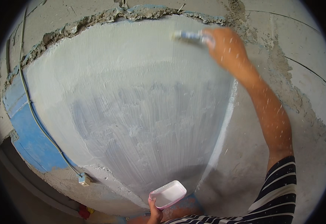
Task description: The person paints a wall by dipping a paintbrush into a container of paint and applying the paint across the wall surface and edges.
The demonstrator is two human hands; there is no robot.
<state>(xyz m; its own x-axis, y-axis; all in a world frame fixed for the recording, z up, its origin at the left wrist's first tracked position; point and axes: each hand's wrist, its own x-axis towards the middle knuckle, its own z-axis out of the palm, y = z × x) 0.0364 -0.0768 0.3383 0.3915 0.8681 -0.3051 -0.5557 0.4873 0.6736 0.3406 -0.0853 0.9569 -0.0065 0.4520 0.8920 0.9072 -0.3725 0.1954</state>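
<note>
My right hand [225, 46] grips a paintbrush [189, 35] whose bristles meet the upper right part of a painted wall panel [118, 64]; hand and brush are blurred. White paint flecks dot the back of the hand and the forearm. Low down, my left hand [155, 210] holds a shallow white rectangular tub [170, 194] with pinkish sides by its near left end. Whitish liquid, apparently paint, lies inside it. The panel's upper band looks pale and evenly coated, while its lower middle is greyer with streaky brush marks.
Rough broken plaster [95, 23] borders the panel's top. At left, a cable [35, 117] runs down over blue-painted wall [34, 137] to a socket box [84, 179]. Bare grey wall [244, 140] lies right of the panel. A red item [83, 212] sits at lower left.
</note>
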